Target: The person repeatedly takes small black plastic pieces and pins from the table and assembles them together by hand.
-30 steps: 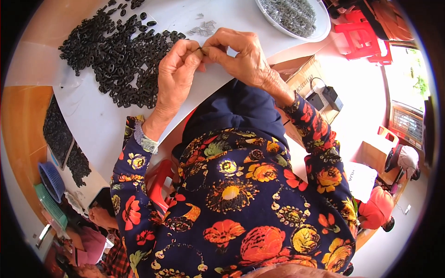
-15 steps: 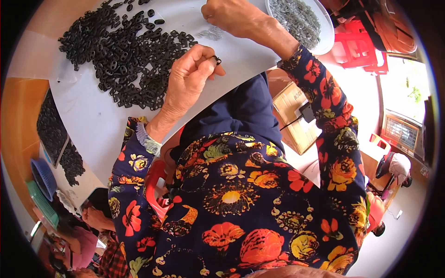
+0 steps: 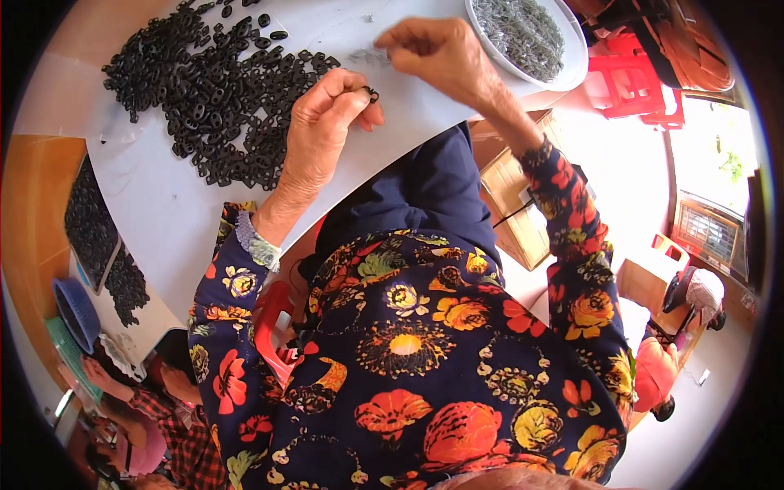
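Between the thumb and fingers of my left hand (image 3: 322, 131) is a small black piece with a hole (image 3: 373, 95). Next to that hand, on the white tabletop (image 3: 175, 237), spreads a big heap of small black oval and diamond-shaped pieces with holes (image 3: 220, 102). My right hand (image 3: 441, 61) hovers farther right, fingers curled together and pointing left; whatever they may hold is too small to make out. Just left of its fingertips lies a little cluster of thin, clear-grey pieces (image 3: 369, 55). A white bowl (image 3: 581, 69) full of similar pieces (image 3: 523, 37) stands beyond my right wrist.
Red plastic stools (image 3: 629, 86) and a cardboard box (image 3: 514, 204) are on the right. More black pieces (image 3: 90, 220) lie in a tray at the left, near blue (image 3: 75, 314) and green baskets (image 3: 73, 359). A person in a checked sleeve (image 3: 192, 437) sits at lower left.
My right hand has come toward me and slightly right. My left hand has shifted slightly left and away, still with the black piece. At lower left, another person's hand now reaches toward the baskets.
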The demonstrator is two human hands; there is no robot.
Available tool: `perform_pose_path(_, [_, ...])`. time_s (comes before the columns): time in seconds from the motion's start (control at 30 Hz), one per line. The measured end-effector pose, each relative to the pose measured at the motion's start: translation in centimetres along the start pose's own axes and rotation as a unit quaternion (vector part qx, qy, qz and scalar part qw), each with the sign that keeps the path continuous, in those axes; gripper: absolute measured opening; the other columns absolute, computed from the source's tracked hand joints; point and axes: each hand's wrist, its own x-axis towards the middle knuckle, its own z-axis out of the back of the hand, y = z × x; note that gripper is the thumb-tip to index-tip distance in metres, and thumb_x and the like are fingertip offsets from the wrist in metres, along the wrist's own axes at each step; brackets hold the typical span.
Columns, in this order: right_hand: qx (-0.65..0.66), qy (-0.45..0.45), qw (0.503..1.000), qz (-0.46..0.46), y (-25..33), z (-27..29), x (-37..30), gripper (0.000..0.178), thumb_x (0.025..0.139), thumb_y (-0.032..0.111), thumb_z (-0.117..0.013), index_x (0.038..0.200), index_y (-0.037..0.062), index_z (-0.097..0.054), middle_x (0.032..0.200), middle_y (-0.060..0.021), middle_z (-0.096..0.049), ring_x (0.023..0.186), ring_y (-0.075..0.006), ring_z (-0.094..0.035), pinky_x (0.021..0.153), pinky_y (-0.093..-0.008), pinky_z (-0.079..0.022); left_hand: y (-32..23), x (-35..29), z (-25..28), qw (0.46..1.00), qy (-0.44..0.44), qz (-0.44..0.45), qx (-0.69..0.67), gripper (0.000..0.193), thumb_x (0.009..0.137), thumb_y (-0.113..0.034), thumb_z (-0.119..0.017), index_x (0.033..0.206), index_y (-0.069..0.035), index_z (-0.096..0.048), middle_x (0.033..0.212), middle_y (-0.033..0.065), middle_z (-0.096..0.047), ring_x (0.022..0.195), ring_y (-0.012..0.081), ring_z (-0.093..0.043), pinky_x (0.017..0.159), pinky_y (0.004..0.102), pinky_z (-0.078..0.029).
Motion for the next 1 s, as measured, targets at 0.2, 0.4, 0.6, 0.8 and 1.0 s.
perform_pose_path(0.2, [0.197, 0.041, 0.979, -0.031, -0.8, -0.6, -2.2, 0.011, 0.082, 0.005, -0.063, 0.09, -0.0008, -0.068, 0.077, -0.0004, -0.065, 0.07, -0.0043, -0.057, 0.066, -0.0209, -0.048, 0.1, 0.4, -0.2, 0.999, -0.032, 0.012, -0.012, 0.009, 0.088, -0.009, -0.053, 0.088, -0.002, -0.059, 0.073, 0.0051, -0.063, 0.066, 0.0081, -0.054, 0.065, 0.0227, -0.044])
perform_pose_path(0.4, [0.268, 0.057, 0.962, -0.004, -1.3, -1.5, -1.8, 0.013, 0.089, 0.005, -0.061, 0.101, -0.0001, -0.062, 0.087, -0.0007, -0.061, 0.081, -0.0068, -0.057, 0.075, -0.0217, -0.049, 0.3, 0.5, -0.3, 1.0, -0.019, -0.01, -0.003, 0.009, 0.089, -0.008, -0.052, 0.089, -0.002, -0.059, 0.073, 0.0049, -0.063, 0.066, 0.0079, -0.055, 0.065, 0.0226, -0.045])
perform_pose_path(0.6, [0.271, 0.086, 0.959, 0.008, -1.4, -1.7, -1.6, 0.024, 0.088, 0.0, -0.058, 0.112, 0.0007, -0.054, 0.096, -0.0012, -0.06, 0.09, -0.0067, -0.056, 0.083, -0.0237, -0.048, 0.5, 0.4, -0.2, 1.0, -0.015, -0.02, 0.008, 0.01, 0.089, -0.007, -0.051, 0.089, -0.001, -0.059, 0.074, 0.0046, -0.063, 0.067, 0.0076, -0.055, 0.065, 0.0226, -0.046])
perform_pose_path(0.8, [0.267, 0.063, 0.961, 0.031, -1.5, -1.7, -1.5, 0.021, 0.087, 0.004, -0.062, 0.107, -0.0006, -0.057, 0.09, -0.0031, -0.064, 0.085, -0.0066, -0.059, 0.078, -0.022, -0.048, 0.7, 0.4, -0.1, 1.0, -0.016, -0.012, 0.021, 0.01, 0.088, -0.008, -0.051, 0.089, -0.001, -0.059, 0.074, 0.0049, -0.063, 0.067, 0.0076, -0.056, 0.065, 0.0227, -0.047])
perform_pose_path(1.0, [0.247, 0.066, 0.967, 0.023, -1.3, -1.6, -1.5, 0.021, 0.086, 0.003, -0.062, 0.106, -0.0011, -0.057, 0.087, -0.0028, -0.064, 0.083, -0.0065, -0.059, 0.078, -0.0217, -0.048, 0.6, 0.4, -0.2, 1.0, -0.01, -0.015, 0.023, 0.01, 0.088, -0.007, -0.051, 0.089, -0.001, -0.058, 0.074, 0.0047, -0.063, 0.067, 0.0076, -0.056, 0.065, 0.0227, -0.047])
